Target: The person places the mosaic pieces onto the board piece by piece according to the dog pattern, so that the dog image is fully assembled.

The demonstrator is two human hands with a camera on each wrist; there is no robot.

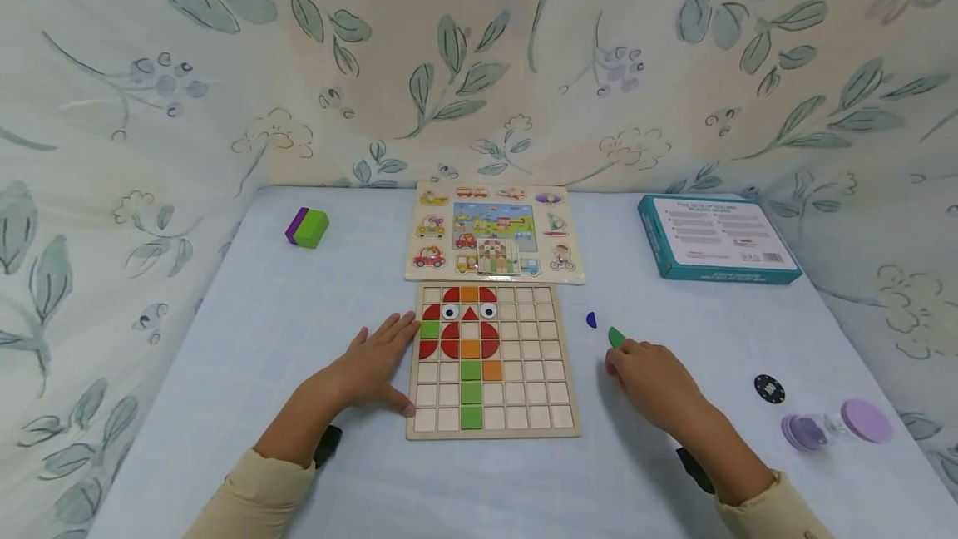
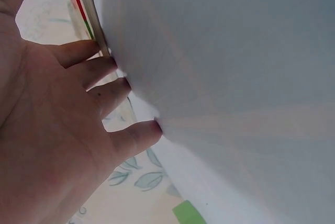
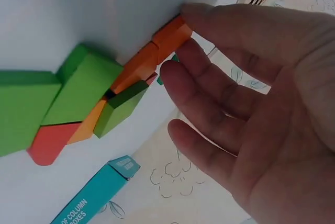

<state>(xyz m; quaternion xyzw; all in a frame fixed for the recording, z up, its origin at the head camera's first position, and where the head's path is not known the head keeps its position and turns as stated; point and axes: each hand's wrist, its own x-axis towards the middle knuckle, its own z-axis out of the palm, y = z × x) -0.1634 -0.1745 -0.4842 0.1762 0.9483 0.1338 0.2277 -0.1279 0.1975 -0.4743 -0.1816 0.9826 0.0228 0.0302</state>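
My right hand (image 1: 654, 381) is right of the pegged-out square wooden board (image 1: 531, 431). In the right wrist view its thumb and forefinger pinch an orange block (image 3: 172, 35). Just beyond its fingertips in the head view shows a green half-round piece (image 1: 616, 337). A dark blue half-round piece (image 1: 591, 320) lies farther left. My left hand (image 1: 370, 368) rests spread, its fingertips and thumb at the board's left edge. On the board, red (image 1: 490, 339), orange (image 1: 491, 370) and green tiles (image 1: 471, 393) form a figure with two round eyes (image 1: 450, 313).
A picture puzzle (image 1: 419, 231) with a small card (image 1: 497, 256) on it lies behind the board. A teal box (image 1: 726, 273) stands back right, green and purple blocks (image 1: 310, 229) back left. At right lie a black chip (image 1: 769, 389) and a purple stamp-like object (image 1: 804, 432). Several green blocks (image 3: 84, 88) fill the right wrist view.
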